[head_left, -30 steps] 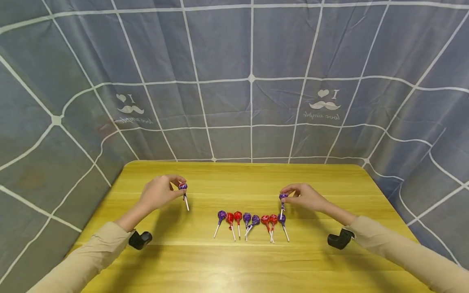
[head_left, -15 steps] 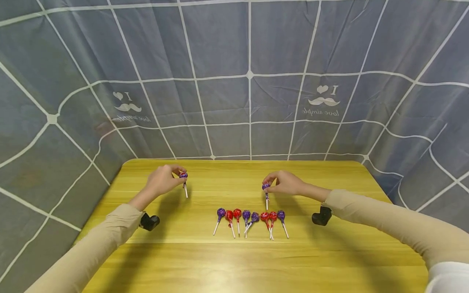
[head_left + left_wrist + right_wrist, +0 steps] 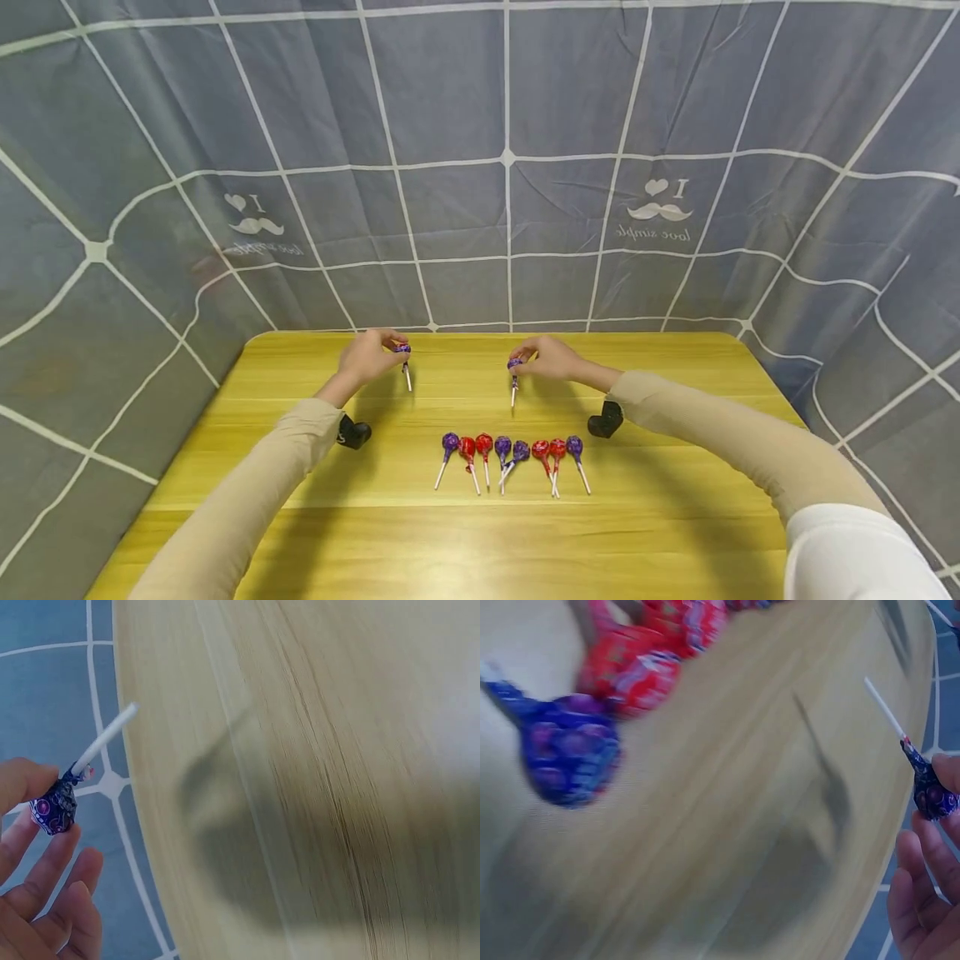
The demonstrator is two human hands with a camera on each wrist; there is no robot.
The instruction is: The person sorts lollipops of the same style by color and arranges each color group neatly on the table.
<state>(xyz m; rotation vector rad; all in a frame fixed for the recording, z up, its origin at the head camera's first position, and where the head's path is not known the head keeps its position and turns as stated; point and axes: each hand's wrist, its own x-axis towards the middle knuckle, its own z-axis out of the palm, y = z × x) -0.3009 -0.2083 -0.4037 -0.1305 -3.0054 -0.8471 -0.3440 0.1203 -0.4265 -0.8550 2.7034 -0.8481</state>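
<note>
My left hand (image 3: 367, 357) pinches a purple-wrapped lollipop (image 3: 54, 807) by its candy head between thumb and fingers. Its white stick points down toward me in the head view. My right hand (image 3: 551, 358) pinches another purple lollipop (image 3: 932, 796) the same way, stick downward. Both hands are over the far part of the table, a short gap apart, each casting a shadow on the wood. Between them and me lies a row of lollipops: a purple lollipop (image 3: 450, 443) at the left end, red lollipops (image 3: 483, 443) beside it, then purple and red ones, and a purple lollipop (image 3: 574, 447) at the right end.
The yellow wooden table (image 3: 480, 542) ends at a far edge just beyond the hands. A grey curtain (image 3: 450, 208) with white lines hangs behind it and along both sides. Some sticks in the row cross each other.
Both hands have moved toward the far edge and closer together, each carrying its lollipop; the right hand has swung leftward from the row's right end. The row on the table stays put.
</note>
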